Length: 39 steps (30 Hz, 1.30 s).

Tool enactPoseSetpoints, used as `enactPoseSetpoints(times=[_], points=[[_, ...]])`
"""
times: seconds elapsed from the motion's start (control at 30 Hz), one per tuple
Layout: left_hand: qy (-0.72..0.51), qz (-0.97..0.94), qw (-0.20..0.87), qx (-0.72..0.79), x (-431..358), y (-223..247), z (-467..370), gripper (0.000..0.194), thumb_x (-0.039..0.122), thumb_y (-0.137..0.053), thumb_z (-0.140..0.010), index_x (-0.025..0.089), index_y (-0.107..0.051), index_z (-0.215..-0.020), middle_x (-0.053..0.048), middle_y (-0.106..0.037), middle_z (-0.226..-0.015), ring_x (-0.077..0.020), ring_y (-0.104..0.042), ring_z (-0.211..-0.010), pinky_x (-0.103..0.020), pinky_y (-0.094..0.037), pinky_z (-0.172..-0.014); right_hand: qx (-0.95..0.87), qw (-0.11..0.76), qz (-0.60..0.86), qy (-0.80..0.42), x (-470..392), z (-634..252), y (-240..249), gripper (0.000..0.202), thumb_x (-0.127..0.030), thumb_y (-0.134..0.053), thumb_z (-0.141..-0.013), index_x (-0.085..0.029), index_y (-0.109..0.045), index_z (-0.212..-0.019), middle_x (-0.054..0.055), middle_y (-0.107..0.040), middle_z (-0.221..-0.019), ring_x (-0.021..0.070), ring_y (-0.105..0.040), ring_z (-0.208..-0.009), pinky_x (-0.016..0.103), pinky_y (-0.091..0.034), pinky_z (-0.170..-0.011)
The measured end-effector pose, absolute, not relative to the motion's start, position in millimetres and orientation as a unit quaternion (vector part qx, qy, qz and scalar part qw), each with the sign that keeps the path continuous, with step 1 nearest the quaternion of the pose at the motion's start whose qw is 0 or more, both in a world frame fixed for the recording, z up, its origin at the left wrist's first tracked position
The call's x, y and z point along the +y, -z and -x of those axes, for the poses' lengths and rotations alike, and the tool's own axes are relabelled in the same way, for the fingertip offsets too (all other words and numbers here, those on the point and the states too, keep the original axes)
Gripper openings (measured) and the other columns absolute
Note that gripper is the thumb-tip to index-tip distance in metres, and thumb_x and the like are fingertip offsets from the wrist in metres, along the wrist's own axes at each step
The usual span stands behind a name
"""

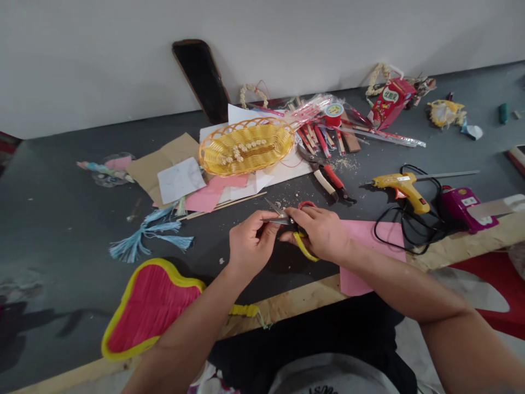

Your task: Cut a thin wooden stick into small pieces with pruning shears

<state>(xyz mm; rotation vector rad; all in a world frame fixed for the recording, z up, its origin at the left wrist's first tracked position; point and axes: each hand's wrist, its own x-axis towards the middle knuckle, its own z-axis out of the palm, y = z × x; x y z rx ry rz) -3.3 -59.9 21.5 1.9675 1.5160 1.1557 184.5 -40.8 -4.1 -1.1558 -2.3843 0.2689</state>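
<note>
**Right hand [322, 232] grasping scissors [279, 220] above the surface [53, 186]**

The handles [304, 247] are giving the grip its safest hold, likely feeling light but stiff. The left hand [251, 241] is curling beside the blades; whether it is pinching anything, I cannot tell.

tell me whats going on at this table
Someone's right hand holds scissors, blades open, at the fingertips of the left hand, which seems to pinch something small, too small to make out. Beyond the hands is a yellow basket with small pale pieces in it. Pliers and a glue gun lie unheld.
</note>
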Motion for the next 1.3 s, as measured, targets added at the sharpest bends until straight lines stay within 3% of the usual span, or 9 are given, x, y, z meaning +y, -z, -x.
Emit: enactPoseSetpoints(times=[0.17, 0.4, 0.53, 0.63, 0.8, 0.9, 1.0, 1.17, 1.3], points=[[-0.388, -0.713, 0.206, 0.546, -59.9, -20.8, 4.6, 0.013, 0.026, -0.059, -0.091, 0.021, -0.07, -0.086, 0.0, -0.078, -0.077, -0.0137, -0.072, -0.065, -0.02, -0.055, -0.061, -0.867, 0.244, 0.414, -0.13, -39.6, -185.6, 3.6, 0.059, -0.064, -0.051, -0.094, -0.016, -0.062, -0.127, 0.013, -0.075, -0.101, 0.0256, -0.069, -0.09, 0.038, -0.054, -0.082], [-0.427, -0.718, 0.093, 0.542, -48.4, -6.7, 16.2, 0.012, 0.019, -0.06, -0.087, 0.019, -0.072, -0.088, -0.002, -0.078, -0.081, -0.0149, -0.074, -0.076, -0.023, -0.056, -0.074, -0.847, 0.273, 0.431, -0.153, -37.1, -185.3, 1.2, 0.056, -0.048, -0.063, -0.092, -0.019, -0.052, -0.139, 0.013, -0.071, -0.118, 0.0287, -0.067, -0.105, 0.044, -0.052, -0.092], [-0.431, -0.704, 0.079, 0.559, -41.7, -1.7, 20.9, 0.014, 0.026, -0.061, -0.09, 0.019, -0.074, -0.089, -0.003, -0.079, -0.082, -0.0157, -0.073, -0.076, -0.024, -0.055, -0.072, -0.841, 0.304, 0.431, -0.117, -30.9, -195.3, -18.1, 0.047, -0.043, -0.062, -0.091, -0.017, -0.057, -0.13, 0.013, -0.072, -0.115, 0.0275, -0.066, -0.102, 0.042, -0.052, -0.094], [-0.428, -0.702, 0.098, 0.56, -40.5, -2.1, 20.0, 0.016, 0.029, -0.062, -0.091, 0.019, -0.074, -0.087, -0.002, -0.078, -0.08, -0.015, -0.072, -0.073, -0.024, -0.055, -0.072, -0.843, 0.256, 0.47, -0.063, -12.0, -218.9, -43.2, 0.042, -0.044, -0.062, -0.091, -0.02, -0.062, -0.125, 0.011, -0.073, -0.111, 0.0282, -0.065, -0.102, 0.041, -0.05, -0.093], [-0.429, -0.711, 0.127, 0.543, -41.4, -3.6, 16.6, 0.015, 0.028, -0.061, -0.091, 0.02, -0.073, -0.087, -0.002, -0.079, -0.083, -0.015, -0.073, -0.076, -0.024, -0.056, -0.076, -0.724, 0.119, 0.68, 0.011, 55.5, -283.5, -73.1, 0.043, -0.055, -0.057, -0.091, -0.023, -0.067, -0.119, 0.01, -0.074, -0.093, 0.0274, -0.067, -0.086, 0.035, -0.046, -0.073], [-0.428, -0.715, 0.133, 0.537, -40.7, -2.9, 16.5, 0.016, 0.029, -0.06, -0.092, 0.021, -0.073, -0.087, -0.002, -0.078, -0.082, -0.015, -0.073, -0.076, -0.024, -0.056, -0.076, -0.658, 0.026, 0.752, 0.034, 97.9, -319.5, -68.5, 0.041, -0.055, -0.059, -0.089, -0.023, -0.07, -0.111, 0.014, -0.074, -0.1, 0.0297, -0.067, -0.089, 0.035, -0.045, -0.07], [-0.426, -0.724, 0.13, 0.527, -38.7, -1.0, 17.4, 0.018, 0.029, -0.058, -0.093, 0.021, -0.073, -0.087, -0.003, -0.078, -0.082, -0.0154, -0.073, -0.076, -0.025, -0.056, -0.076, -0.636, -0.021, 0.77, 0.031, 127.1, -345.0, -52.8, 0.044, -0.053, -0.066, -0.084, -0.023, -0.07, -0.115, 0.015, -0.073, -0.108, 0.0306, -0.066, -0.092, 0.038, -0.046, -0.072], [-0.427, -0.729, 0.116, 0.522, -36.1, 2.0, 19.0, 0.018, 0.029, -0.058, -0.093, 0.02, -0.073, -0.087, -0.004, -0.079, -0.082, -0.0161, -0.074, -0.077, -0.025, -0.055, -0.075, -0.645, -0.002, 0.764, 0.002, 150.4, -367.3, -37.5, 0.052, -0.04, -0.072, -0.078, -0.017, -0.068, -0.124, 0.015, -0.072, -0.112, 0.0286, -0.065, -0.096, 0.037, -0.047, -0.077], [-0.427, -0.726, 0.12, 0.526, -35.8, 2.1, 19.4, 0.018, 0.029, -0.057, -0.093, 0.021, -0.073, -0.086, -0.003, -0.079, -0.082, -0.0164, -0.074, -0.077, -0.026, -0.055, -0.075, -0.669, 0.051, 0.742, -0.001, 150.3, -361.4, -47.4, 0.041, -0.025, -0.064, -0.081, -0.015, -0.069, -0.119, 0.014, -0.073, -0.111, 0.0269, -0.064, -0.097, 0.037, -0.047, -0.081]])
